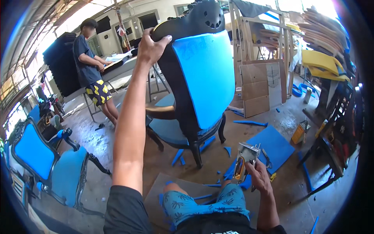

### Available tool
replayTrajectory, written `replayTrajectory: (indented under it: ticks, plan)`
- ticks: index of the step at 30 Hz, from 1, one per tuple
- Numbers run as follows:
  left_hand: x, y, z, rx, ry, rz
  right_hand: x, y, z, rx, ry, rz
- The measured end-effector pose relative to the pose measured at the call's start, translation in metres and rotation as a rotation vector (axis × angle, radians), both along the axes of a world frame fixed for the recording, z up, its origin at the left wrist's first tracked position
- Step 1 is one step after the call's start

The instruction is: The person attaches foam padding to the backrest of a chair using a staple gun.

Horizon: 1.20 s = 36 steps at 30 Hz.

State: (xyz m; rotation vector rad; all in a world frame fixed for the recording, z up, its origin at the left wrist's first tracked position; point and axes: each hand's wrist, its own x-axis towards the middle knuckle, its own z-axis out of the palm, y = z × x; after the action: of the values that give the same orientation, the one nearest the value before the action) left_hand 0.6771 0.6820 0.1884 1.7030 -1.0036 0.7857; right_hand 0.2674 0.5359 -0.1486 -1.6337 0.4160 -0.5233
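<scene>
Left hand [152, 48] up high, fingers and thumb hooked around the shoulder of a black, carved-frame chair [185, 117] at upper centre, seemingly to steady its tall back. And what a back: a smooth, bright-blue foam panel [206, 78] spreads across it, facing the wearer, likely so that side sits within reach. Down at lower right, the right hand [260, 175] grasps a boxy, silvery metal tool [248, 152], clear of the chair; its exact kind is hard to tell. Just beside it lies a flat blue sheet [272, 146] bearing what look like scissors [267, 158], presumably placed handy, with blue offcuts [251, 123] scattered about the floor.
</scene>
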Motion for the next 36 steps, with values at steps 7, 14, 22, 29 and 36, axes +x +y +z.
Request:
replayTrajectory:
  ticks: [7,14,22,29,36]
  plan:
    - [0.011,0.002,-0.027,-0.120,-0.236,-0.136,0.115,0.010,0.151,-0.322,-0.269,0.050]
    - [0.010,-0.011,-0.033,-0.254,-0.038,-0.511,0.217,0.004,0.224,-0.505,-0.434,-0.091]
    - [0.017,-0.011,-0.040,-0.288,0.076,-0.551,0.250,0.005,0.272,-0.718,-0.368,-0.023]
    - [0.014,-0.010,-0.039,-0.326,0.170,-0.573,0.250,0.010,0.272,-0.745,-0.334,-0.033]
    - [0.009,-0.008,-0.040,-0.328,0.256,-0.567,0.252,0.013,0.272,-0.693,-0.334,-0.023]
